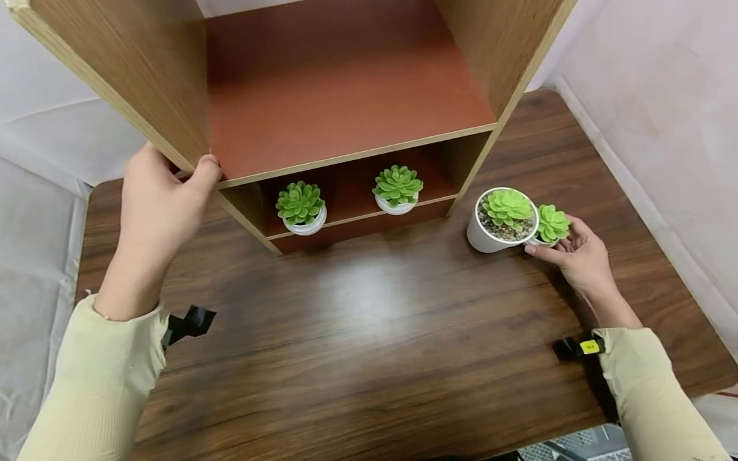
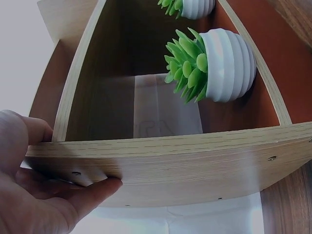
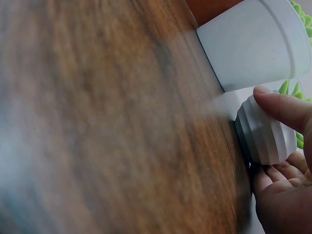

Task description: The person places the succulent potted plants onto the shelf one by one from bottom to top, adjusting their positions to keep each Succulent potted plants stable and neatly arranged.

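My left hand (image 1: 164, 198) grips the left side panel of a wooden shelf unit (image 1: 352, 153), thumb on the front edge at the red-brown shelf board. In the left wrist view its fingers (image 2: 100, 192) lie along the panel's outer face. On the right, my right hand (image 1: 585, 256) holds a small potted succulent (image 1: 551, 224), its ribbed white pot (image 3: 265, 131) between thumb and fingers, low at the table. Beside it stands a larger white pot (image 1: 487, 234) with a green succulent in gravel. Two small potted succulents, a left one (image 1: 301, 208) and a right one (image 1: 398, 189), sit in the lower compartment.
The shelf unit stands on a dark wood-grain table (image 1: 369, 358) with rounded corners. A pale wall (image 1: 663, 109) rises along the table's right side, and white sheeting (image 1: 34, 192) hangs at the left. Black straps show at both cuffs.
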Tool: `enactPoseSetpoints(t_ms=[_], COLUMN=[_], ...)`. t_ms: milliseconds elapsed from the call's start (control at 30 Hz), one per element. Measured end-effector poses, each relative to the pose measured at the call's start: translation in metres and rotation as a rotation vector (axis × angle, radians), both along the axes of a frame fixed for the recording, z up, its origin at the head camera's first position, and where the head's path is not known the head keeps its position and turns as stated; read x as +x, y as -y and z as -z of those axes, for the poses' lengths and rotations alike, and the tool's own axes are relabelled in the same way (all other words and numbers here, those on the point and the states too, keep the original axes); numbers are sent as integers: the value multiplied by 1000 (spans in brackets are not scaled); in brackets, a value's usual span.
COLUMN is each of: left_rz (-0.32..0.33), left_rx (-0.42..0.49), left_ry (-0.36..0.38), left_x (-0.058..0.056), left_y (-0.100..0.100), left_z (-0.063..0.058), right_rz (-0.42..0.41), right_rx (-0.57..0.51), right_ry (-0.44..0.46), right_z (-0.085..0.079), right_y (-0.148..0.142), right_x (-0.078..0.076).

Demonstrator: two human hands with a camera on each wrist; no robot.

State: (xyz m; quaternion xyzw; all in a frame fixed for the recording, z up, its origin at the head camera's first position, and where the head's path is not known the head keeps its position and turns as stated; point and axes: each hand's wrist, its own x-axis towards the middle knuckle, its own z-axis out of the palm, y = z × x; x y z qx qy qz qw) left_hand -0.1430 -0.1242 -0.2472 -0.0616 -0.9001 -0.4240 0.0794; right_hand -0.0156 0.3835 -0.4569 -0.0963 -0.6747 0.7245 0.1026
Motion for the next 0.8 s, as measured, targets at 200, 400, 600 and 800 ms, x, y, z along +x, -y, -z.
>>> enactPoseSetpoints(t_ms=[200,400,600,800], left_rz=[2,-14,11,11], left_rx=[13,7,49,34], left_ry=[4,9,-4,-22], left_x=[0,3,2,2], left_y=[-2,6,5,1], left_z=[0,-5,-6,0], right_rz=[48,71,102,113], right_rx=[-3,30,44,69], right_ry=[20,51,53,69], right_z=[-3,1,2,-2], right_y=[-1,7,7,2], right_x=[0,-7,-5,-1])
